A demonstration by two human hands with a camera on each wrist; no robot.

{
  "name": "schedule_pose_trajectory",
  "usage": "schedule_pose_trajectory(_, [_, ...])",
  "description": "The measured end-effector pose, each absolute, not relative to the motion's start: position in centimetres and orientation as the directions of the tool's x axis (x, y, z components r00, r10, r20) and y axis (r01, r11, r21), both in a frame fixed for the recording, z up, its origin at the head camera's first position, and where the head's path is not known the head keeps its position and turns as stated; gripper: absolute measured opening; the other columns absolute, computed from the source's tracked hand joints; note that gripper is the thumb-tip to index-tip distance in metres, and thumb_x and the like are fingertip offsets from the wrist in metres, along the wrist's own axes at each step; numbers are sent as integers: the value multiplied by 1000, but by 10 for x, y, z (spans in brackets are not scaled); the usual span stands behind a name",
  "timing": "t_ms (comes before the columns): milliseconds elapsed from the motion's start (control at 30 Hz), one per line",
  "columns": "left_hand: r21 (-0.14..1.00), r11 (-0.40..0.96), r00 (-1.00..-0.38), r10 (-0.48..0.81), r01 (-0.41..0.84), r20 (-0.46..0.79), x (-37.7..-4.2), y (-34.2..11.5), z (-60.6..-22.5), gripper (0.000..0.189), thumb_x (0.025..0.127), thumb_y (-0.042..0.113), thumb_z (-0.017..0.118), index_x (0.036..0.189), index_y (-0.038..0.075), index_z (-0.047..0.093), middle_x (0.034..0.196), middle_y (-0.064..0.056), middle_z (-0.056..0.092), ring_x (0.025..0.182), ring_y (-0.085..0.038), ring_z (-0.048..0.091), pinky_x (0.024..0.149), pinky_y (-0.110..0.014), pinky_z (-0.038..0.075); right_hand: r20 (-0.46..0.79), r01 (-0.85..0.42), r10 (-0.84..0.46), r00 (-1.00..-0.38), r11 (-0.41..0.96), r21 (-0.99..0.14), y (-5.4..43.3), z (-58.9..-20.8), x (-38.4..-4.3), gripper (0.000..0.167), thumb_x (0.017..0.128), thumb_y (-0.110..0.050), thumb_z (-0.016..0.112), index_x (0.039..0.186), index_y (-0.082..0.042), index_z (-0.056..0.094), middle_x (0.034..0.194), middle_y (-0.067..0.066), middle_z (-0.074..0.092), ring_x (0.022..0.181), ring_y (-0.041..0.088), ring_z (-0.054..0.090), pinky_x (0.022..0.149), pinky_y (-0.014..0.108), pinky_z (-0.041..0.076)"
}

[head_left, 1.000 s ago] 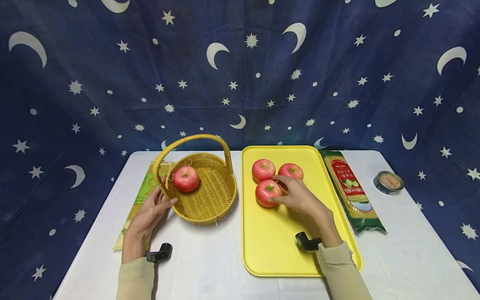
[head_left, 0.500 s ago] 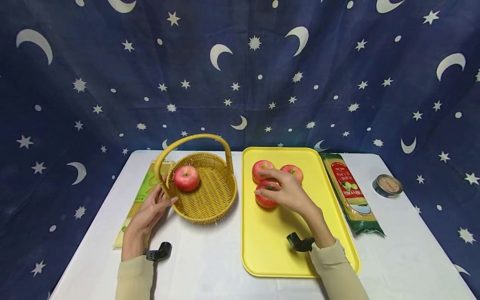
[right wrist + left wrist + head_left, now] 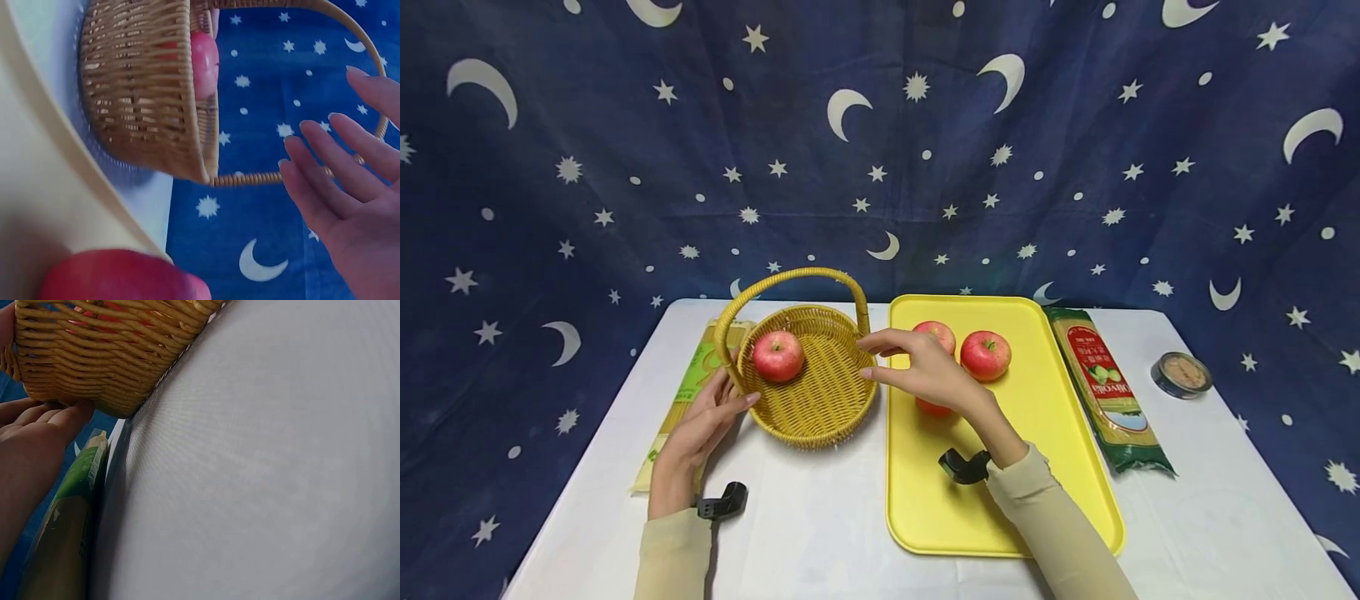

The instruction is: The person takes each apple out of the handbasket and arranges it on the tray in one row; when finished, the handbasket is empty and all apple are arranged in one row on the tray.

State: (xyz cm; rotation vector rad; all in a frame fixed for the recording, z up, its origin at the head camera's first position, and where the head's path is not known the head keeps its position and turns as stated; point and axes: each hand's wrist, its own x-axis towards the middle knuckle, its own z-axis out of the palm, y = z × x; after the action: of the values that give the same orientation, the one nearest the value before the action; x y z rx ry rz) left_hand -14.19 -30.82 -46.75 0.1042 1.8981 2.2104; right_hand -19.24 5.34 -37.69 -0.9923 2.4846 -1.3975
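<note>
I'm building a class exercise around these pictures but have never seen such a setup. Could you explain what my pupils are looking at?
There is no machine here: a person works with two bare hands, so each "grip" is a hand. The wide view comes from a camera on the head; the two close views come from one on each wrist.

On the white table stand a wicker basket with one apple inside and a yellow tray bearing three more apples. A packet lies at far left, another packet and a round tin at right.

The left grip holds the basket's side. The right grip is empty.
</note>
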Motion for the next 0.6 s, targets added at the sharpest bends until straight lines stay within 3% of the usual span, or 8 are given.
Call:
schedule_pose_trajectory(500, [984, -122, -974, 204, -127, -101, -143, -308, -468, 97, 96, -4, 62, 167, 17, 0, 175, -7, -5, 161, -23, -2, 121, -18, 27, 121, -484, -682, -721, 371, -792, 4, -369, -213, 44, 93, -26, 76, 131, -6, 68, 124, 6, 72, 114, 24, 68, 102, 35, 57])
schedule_pose_trajectory(600, [985, -119, -974, 201, -126, -101, -142, -308, -469, 97, 96, -4, 63, 167, 17, 0, 175, -7, -5, 161, -24, -2, 122, -19, 26, 116, -501, -703, -701, 371, -782, -6, -368, -218, 45, 93, -25, 76, 131, -5, 67, 127, 9, 71, 117, 27, 67, 103, 39, 57])
